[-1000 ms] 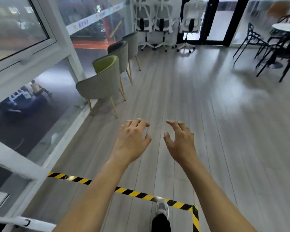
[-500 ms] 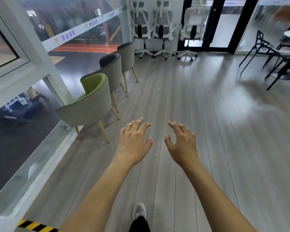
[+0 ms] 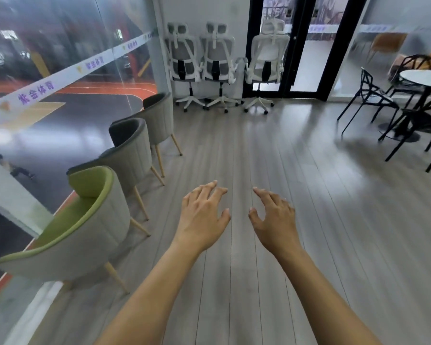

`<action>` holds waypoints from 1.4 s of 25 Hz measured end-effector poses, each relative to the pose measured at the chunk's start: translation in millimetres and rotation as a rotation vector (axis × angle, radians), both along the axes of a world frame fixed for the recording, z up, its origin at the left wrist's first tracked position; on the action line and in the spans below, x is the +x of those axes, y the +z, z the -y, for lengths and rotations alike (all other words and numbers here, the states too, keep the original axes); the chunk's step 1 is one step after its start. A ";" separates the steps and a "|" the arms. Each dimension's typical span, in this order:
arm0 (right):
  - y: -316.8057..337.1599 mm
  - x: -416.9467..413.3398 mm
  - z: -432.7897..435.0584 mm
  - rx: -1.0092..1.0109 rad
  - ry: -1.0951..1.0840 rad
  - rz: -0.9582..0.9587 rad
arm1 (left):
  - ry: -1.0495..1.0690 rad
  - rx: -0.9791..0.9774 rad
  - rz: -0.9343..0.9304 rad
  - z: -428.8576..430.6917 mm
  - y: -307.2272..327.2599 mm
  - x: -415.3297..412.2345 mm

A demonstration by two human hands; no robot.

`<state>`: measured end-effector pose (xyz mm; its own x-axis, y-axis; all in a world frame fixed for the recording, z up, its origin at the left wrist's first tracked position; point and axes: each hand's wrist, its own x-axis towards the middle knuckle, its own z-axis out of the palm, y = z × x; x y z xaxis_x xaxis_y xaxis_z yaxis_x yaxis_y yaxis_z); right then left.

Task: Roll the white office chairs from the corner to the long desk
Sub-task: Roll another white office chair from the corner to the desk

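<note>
- Both hands are out in front and empty — left hand (image 3: 202, 215) and right hand (image 3: 274, 217) are loose, fingers spread and slightly bent, gripping nothing.
- Three white chairs (image 3: 217, 61) stand in a row in the far corner, well apart from the hands. The left two are at the wall, the right one in front of the door (image 3: 309, 46).
- The desk isn't in view, so I can't place the drop-off from here.
- I read this step as the walk-up; no chair has been rolled yet.
- I'd go straight down the floor (image 3: 234, 150). Tub chairs (image 3: 85, 220) line the glass on the left and black chairs (image 3: 368, 95) sit far right, so the middle lane is safest.
- I'd take the right chair first, since it looks freest.
- Put both hands on the backrest frame, not the headrest, which may flex.
- Castors should run easily on this smooth floor, so push low and steady.
- The neighbouring star bases look nearly touching — pull straight out to avoid a snag.
</note>
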<state>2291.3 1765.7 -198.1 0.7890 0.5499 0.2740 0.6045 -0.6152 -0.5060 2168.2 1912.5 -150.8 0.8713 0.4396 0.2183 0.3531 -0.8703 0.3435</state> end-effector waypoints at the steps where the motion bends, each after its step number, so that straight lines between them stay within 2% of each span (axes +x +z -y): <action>1: -1.2 30.3 -16.5 0.003 -0.009 -0.005 | -0.014 0.005 -0.002 -18.4 -0.5 30.6; 12: 0.6 423.5 -226.4 0.041 -0.009 -0.021 | -0.024 0.045 0.002 -225.6 5.9 421.8; 19: -6.6 640.8 -361.7 0.029 0.009 0.006 | 0.006 0.014 0.021 -361.0 -8.1 633.1; 27: 12.7 899.0 -527.8 0.002 -0.087 0.012 | -0.105 0.034 0.052 -529.5 9.5 912.7; 35: 10.4 1156.6 -624.9 0.091 -0.199 0.014 | -0.217 0.049 0.051 -635.2 14.1 1183.8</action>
